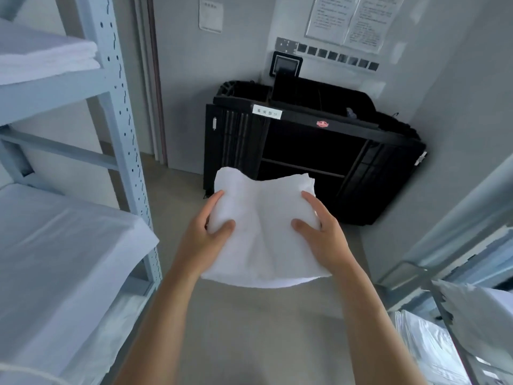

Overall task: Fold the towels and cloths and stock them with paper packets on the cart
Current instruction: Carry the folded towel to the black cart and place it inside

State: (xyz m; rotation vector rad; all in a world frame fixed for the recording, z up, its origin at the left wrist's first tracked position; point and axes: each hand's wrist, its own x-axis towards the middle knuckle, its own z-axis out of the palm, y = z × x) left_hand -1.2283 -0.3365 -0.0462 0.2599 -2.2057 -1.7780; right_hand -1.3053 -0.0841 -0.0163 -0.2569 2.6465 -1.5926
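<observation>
A folded white towel is held in the air in front of me, above the floor. My left hand grips its left edge, thumb on top and fingers underneath. My right hand grips its right edge the same way. Beyond the towel stands a black housekeeping cart against the back wall, with a white label on its top rail and dark open shelves inside. The towel's far edge overlaps the cart's lower front in the view.
A grey metal rack on the left carries stacked white linen on two shelves. At the right, another rack holds white packets and folded cloths. Bare floor runs between the racks. Notices hang on the wall.
</observation>
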